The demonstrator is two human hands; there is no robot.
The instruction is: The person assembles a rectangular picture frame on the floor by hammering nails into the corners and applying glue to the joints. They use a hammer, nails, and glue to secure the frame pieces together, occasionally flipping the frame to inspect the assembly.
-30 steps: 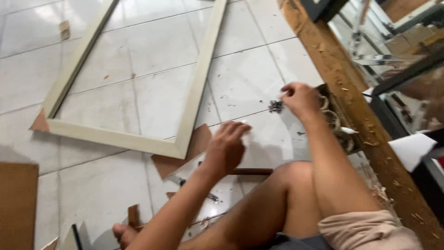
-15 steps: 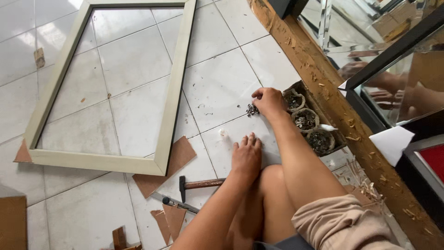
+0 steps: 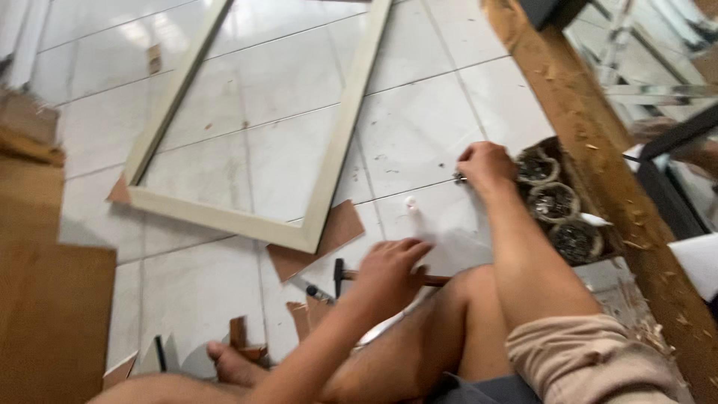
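Nearest, a bare foot rests on the tiled floor beside a small wood block, with a brown board lying at the near left. The bent knee rises at centre right, above beige shorts.

Just left of the knee, the left hand hovers with its fingers spread loosely, holding nothing; it is right over the handle of a hammer, whose dark head shows just left of the hand. Whether the hand touches the handle cannot be told. A dark marker lies on the floor just left of the hammer.

Farther off, cardboard sits under the near corner of a pale frame, which lies flat on the tiles and runs toward the far left.

To the right, the right hand is closed around small metal pieces, pinched at its fingertips. Just right of it stand round tins of hardware against a rough wooden beam.
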